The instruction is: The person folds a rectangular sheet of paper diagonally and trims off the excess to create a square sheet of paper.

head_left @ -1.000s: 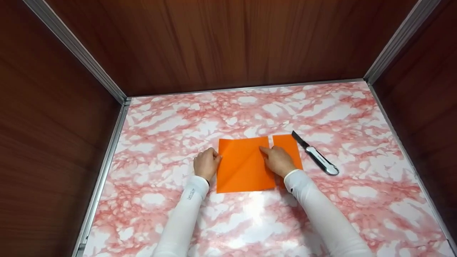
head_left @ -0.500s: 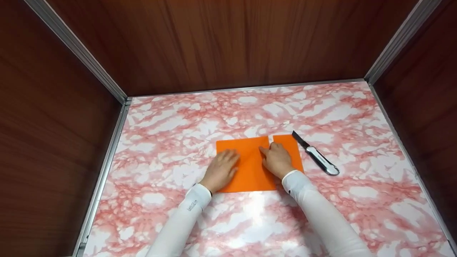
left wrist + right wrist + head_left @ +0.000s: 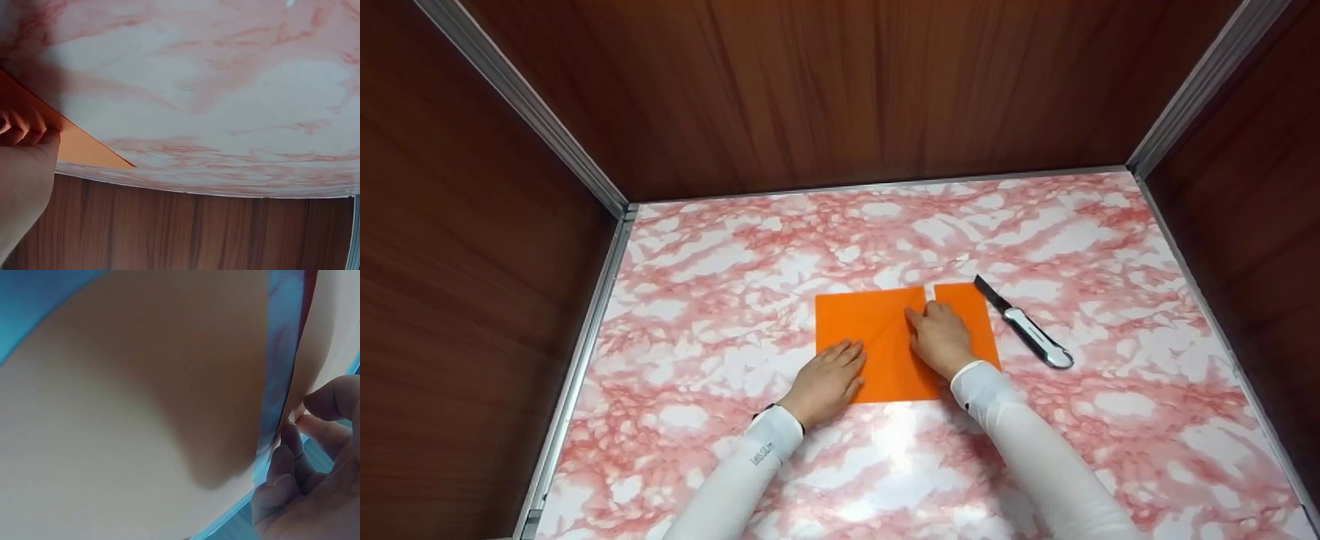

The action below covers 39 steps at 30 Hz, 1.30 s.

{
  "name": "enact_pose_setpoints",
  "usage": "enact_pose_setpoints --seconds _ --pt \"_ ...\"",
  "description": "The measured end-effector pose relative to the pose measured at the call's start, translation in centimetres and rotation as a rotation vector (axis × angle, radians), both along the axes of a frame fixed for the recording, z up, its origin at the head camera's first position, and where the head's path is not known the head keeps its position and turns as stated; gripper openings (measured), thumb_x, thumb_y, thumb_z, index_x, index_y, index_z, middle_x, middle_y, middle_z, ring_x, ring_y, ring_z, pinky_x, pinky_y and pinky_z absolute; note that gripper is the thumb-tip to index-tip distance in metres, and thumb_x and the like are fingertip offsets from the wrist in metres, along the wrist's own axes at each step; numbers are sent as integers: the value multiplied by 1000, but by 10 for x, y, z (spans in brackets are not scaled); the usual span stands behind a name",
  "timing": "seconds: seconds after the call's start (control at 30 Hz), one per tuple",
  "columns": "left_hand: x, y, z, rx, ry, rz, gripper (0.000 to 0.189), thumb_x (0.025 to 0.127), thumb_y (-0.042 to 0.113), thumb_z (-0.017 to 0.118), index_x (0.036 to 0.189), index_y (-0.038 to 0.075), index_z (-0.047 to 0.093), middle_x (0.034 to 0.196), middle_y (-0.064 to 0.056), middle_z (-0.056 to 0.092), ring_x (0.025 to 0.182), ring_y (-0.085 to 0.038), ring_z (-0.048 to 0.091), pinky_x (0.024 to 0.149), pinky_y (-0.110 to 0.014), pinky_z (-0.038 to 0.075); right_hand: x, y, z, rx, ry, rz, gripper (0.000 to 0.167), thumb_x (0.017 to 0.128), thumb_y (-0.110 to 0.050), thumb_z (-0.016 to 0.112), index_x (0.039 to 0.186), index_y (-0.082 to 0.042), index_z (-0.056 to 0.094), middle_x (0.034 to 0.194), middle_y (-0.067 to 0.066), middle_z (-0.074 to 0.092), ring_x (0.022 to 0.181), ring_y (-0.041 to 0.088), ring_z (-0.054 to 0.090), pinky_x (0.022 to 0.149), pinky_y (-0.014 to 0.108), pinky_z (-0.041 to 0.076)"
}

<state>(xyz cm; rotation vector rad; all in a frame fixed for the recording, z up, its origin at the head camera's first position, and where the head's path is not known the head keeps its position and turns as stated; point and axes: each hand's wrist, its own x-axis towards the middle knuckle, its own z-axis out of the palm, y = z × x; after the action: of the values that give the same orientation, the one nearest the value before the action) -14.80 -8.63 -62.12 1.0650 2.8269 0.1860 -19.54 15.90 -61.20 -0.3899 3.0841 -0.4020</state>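
An orange paper square point(image 3: 877, 311) lies on the table, a faint diagonal crease running up to its top right corner. My left hand point(image 3: 826, 381) rests on its lower left part with the fingers extended. Near the right edge of the square, my right hand point(image 3: 942, 334) presses with its index finger pointing left, the other fingers bent loosely. An orange paper strip point(image 3: 979, 322) lies just right of the square, a narrow gap between them; my right hand covers part of both. The left wrist view shows a corner of the square point(image 3: 90, 151) past my fingers.
A utility knife point(image 3: 1027, 326) with a black and white handle lies right of the strip, blade out and pointing away. The red and white marbled table point(image 3: 720, 300) is bounded by metal rails and dark wood panels point(image 3: 825, 90) at the back and sides.
My left hand has gone from a curled pose at the square's left edge to lying spread on it, then slid down toward its lower left corner. The right hand has barely moved.
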Motion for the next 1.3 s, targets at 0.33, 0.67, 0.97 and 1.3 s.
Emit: enact_pose_setpoints --seconds 0.33,0.67,0.97,1.3 --pt "-3 6 4 -1 50 22 51 103 37 44 146 9 46 153 -6 37 141 -25 30 113 -42 24 26 -18 3 25 101 279 45 95 -25 59 137 -8 57 136 16 52 126 37 43 100 54 36" --pt "-6 6 2 -7 65 8 51 103 36 43 147 10 44 155 -6 33 143 -26 27 114 -42 23 22 -13 3 88 -72 287 65 101 -49 43 150 -6 36 155 14 29 143 33 24 114 51 17" --pt "-2 1 0 18 54 13 52 104 37 41 149 9 41 155 -6 32 144 -23 24 115 -40 19 -7 -3 7 85 -99 138 69 99 -50 46 150 -4 36 155 21 27 143 36 21 115 47 13" --pt "42 -36 -7 88 55 23 49 104 32 44 144 4 47 152 -11 37 141 -25 30 113 -45 24 -10 -4 2 101 -195 86 77 95 -56 50 153 -9 31 156 27 15 144 42 7 116 49 6"
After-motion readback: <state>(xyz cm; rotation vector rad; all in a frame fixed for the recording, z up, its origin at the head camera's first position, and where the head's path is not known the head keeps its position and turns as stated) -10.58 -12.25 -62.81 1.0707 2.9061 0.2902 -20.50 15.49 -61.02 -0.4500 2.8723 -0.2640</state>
